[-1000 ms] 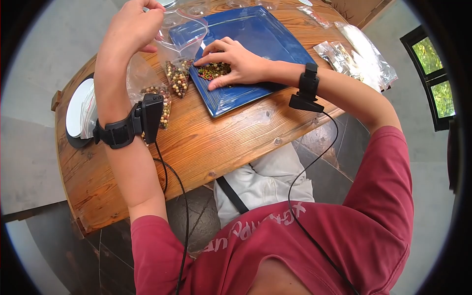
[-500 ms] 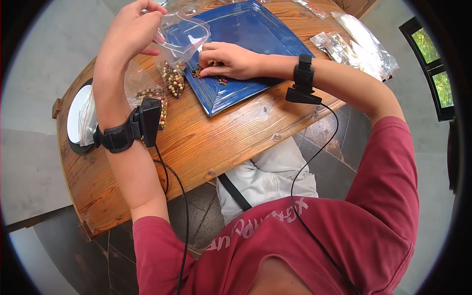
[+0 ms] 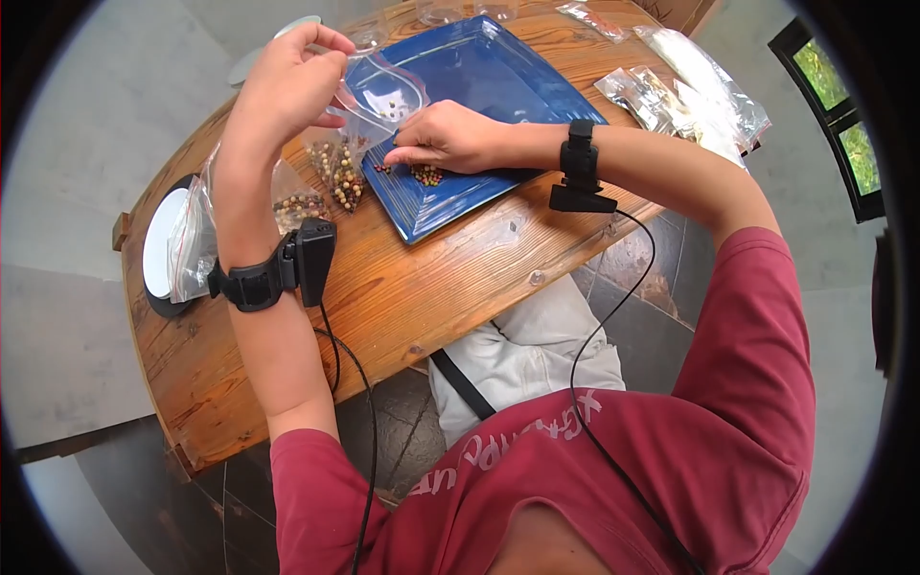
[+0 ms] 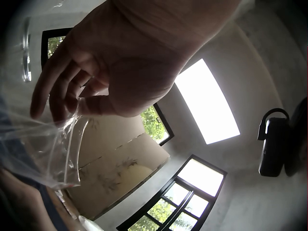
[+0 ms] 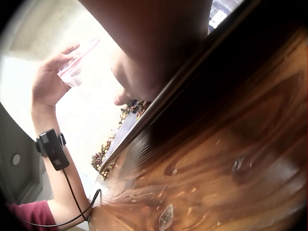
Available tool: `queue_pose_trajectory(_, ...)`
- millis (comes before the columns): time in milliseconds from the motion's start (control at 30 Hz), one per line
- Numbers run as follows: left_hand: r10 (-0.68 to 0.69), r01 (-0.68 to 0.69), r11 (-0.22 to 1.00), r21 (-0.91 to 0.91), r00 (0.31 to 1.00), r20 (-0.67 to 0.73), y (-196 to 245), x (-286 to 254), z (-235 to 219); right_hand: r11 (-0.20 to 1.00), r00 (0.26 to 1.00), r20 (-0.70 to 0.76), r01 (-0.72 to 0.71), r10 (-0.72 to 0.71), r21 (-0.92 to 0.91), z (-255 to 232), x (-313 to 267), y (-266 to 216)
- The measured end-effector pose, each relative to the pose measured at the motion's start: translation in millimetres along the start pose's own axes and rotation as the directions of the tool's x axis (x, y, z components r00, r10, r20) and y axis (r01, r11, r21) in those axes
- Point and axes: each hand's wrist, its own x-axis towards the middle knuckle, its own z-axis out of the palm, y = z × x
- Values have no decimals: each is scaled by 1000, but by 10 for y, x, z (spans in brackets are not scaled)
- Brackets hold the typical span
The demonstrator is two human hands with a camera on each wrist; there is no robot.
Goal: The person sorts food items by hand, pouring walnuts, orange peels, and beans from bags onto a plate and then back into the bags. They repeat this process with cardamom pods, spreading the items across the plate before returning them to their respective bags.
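Observation:
My left hand (image 3: 295,84) pinches the rim of a clear zip bag (image 3: 381,88), its mouth gaping toward the tray. Small round multicoloured beads (image 3: 337,175) fill the bag's bottom, and a few dark specks show near its mouth. My right hand (image 3: 446,137) is over the left corner of a square blue tray (image 3: 503,72), fingers curled down among loose beads (image 3: 426,175). Its fingertips are mostly hidden beneath the hand. In the left wrist view, thumb and fingers meet at the plastic film (image 4: 62,149).
Another bag of beads (image 3: 299,207) lies beside my left forearm. A white round lid or plate (image 3: 165,244) is at the table's left edge. Clear plastic packets (image 3: 690,91) lie to the right, and clear cups (image 3: 439,11) stand behind the tray. A cable hangs from each wrist camera.
My right hand's spread fingers have closed in over the bead pile, leaving a smaller heap beside them. The left hand keeps its pinch on the bag and appears slightly farther right.

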Motion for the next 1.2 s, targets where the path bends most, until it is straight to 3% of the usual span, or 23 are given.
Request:
queue_pose_trajectory(67,-2,2,1000,-8,1000,-25,-25,22,20,998,998,16,-58,58,-29,5,-8,21)
queue_pose_trajectory(300,-7,4,999,-39,996,-84,-112,126,93,1000,960,-280,-9,16,27,-87,18,60)
queue_pose_trajectory(400,-6,0,998,-63,994,-106,-208,205,145,973,939,-256,-221,232,70,-207,8,95)
queue_pose_trajectory(433,-8,1,998,-63,994,-109,-238,227,162,978,935,-292,-177,202,108,-218,-11,128)
queue_pose_trajectory(533,-8,3,999,-46,993,-117,-313,281,180,891,780,-436,-351,449,289,-226,4,239)
queue_pose_trajectory(667,-8,7,1000,-8,996,-93,-370,323,266,702,629,-438,-254,643,666,-324,196,407)
queue_pose_trajectory(700,-6,5,1000,-3,996,-88,-374,329,286,580,637,-346,-198,689,790,-418,248,339)
queue_pose_trajectory(767,-15,16,1000,9,996,-91,-373,337,323,500,678,-315,-89,664,862,-413,399,612)
queue_pose_trajectory(800,-19,21,1000,15,995,-94,-373,339,334,454,699,-302,-35,648,890,-469,543,445)
queue_pose_trajectory(833,-26,27,1000,8,995,-95,-377,344,343,340,656,-302,73,692,938,-475,632,248)
queue_pose_trajectory(1200,-24,21,999,-25,993,-119,-345,323,365,386,579,-324,18,748,922,-327,924,131)
